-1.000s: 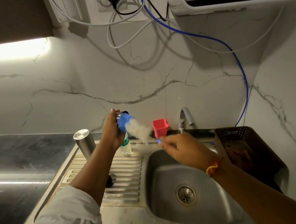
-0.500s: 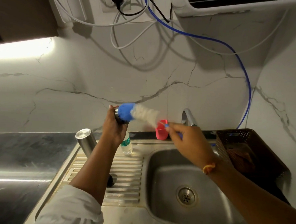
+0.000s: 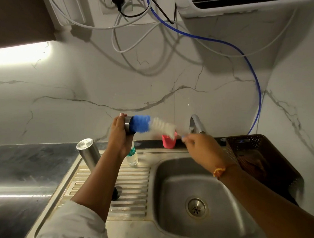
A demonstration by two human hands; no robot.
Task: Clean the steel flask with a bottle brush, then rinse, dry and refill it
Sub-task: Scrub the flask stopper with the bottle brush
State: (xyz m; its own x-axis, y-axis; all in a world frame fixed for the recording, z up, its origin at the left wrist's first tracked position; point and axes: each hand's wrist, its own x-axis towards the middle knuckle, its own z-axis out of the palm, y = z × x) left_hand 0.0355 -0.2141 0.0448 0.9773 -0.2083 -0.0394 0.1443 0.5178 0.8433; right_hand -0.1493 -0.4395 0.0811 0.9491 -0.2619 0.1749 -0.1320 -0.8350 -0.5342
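Observation:
My left hand is raised above the drainboard and grips a short steel cap-like piece, its open end facing right. My right hand pinches the thin handle of the bottle brush. The brush's blue tip sits at the mouth of that steel piece, and its white bristles are blurred. The steel flask stands on the left edge of the drainboard, behind my left forearm, with nothing touching it.
A small clear plastic bottle and a red cup stand by the back rim. The tap arches over the sink basin. A brown perforated basket stands to the right. A black round object lies on the drainboard.
Both hands have risen. The brush has swung from a downward slant to nearly level, its blue tip now against the steel piece's mouth.

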